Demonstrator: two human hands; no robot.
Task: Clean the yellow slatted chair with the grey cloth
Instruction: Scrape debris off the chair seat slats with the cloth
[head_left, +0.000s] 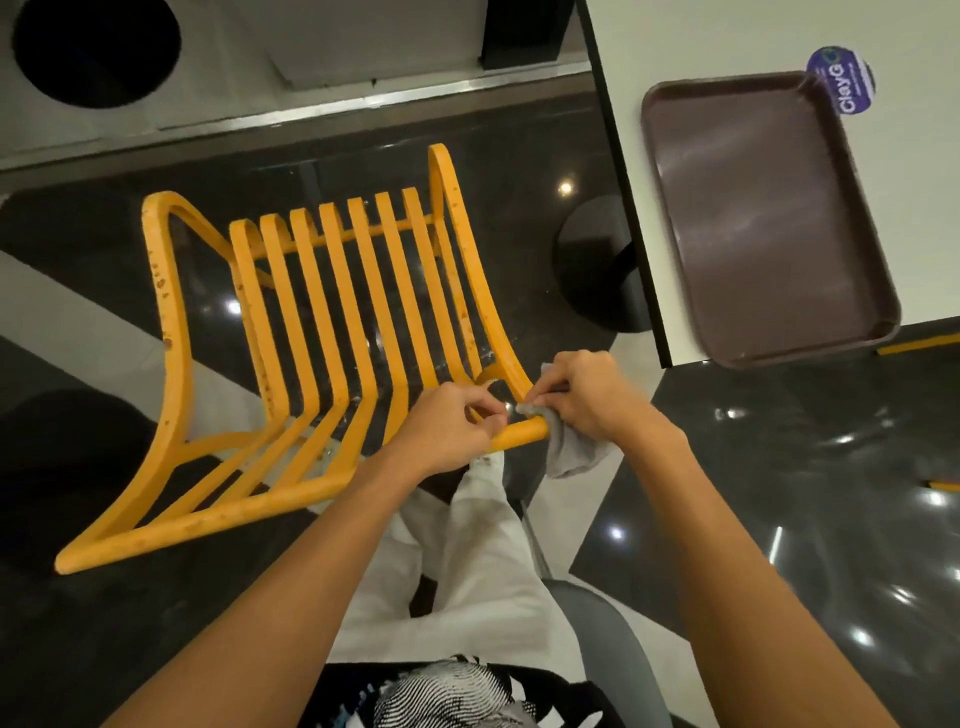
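The yellow slatted chair (332, 332) stands in front of me, its near top rail running from lower left up to the right. My right hand (592, 400) holds the grey cloth (571, 447) against the right end of that rail, and most of the cloth hangs below the hand. My left hand (452, 426) sits just left of it on the same rail, its fingers curled and pinching the rail beside a small shiny metal part. Brown specks dot the chair's frame.
A white table (727, 41) with a dark edge stands at the right, carrying a brown tray (763, 218) and a round purple sticker (841, 78). Its black pedestal base (597, 270) stands near the chair. A grey chair seat (618, 644) is under me. The floor is glossy dark tile.
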